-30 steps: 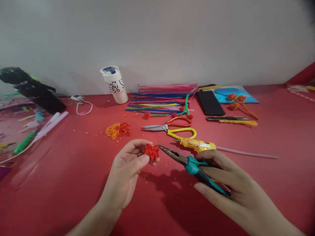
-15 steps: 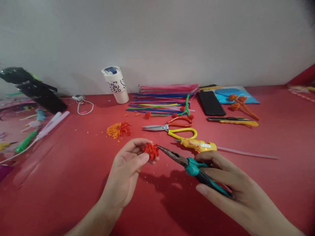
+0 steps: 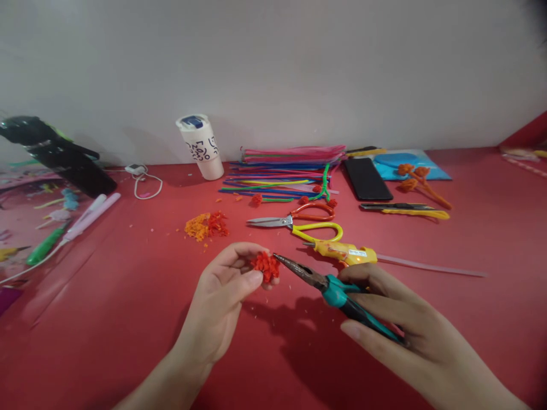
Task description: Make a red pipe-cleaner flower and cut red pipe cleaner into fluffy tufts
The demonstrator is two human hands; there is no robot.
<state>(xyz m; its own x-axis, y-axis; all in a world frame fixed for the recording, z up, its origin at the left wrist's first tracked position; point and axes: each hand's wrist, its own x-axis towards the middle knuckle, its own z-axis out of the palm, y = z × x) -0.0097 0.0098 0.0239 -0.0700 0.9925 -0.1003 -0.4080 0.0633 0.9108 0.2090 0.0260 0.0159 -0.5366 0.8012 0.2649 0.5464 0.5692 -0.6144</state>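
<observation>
My left hand [image 3: 222, 302] pinches a small fuzzy red pipe-cleaner flower [image 3: 265, 266] between thumb and fingers, just above the red table [image 3: 106, 319]. My right hand [image 3: 401, 330] is wrapped round the teal handles of long-nose pliers [image 3: 329, 287]. The pliers' closed rusty tip points left and touches the right side of the flower.
Beyond the hands lie a yellow glue gun [image 3: 344, 252], scissors [image 3: 294, 222], a pile of orange and red trimmings [image 3: 205, 225], a stack of coloured pipe cleaners [image 3: 290, 168], a white cup [image 3: 200, 147], a black phone [image 3: 367, 178], a yellow utility knife [image 3: 404, 210] and orange flowers [image 3: 416, 176]. Pens and clutter sit far left.
My left hand and the red flower have shifted slightly right, closer onto the pliers' tip. My right hand has hardly moved.
</observation>
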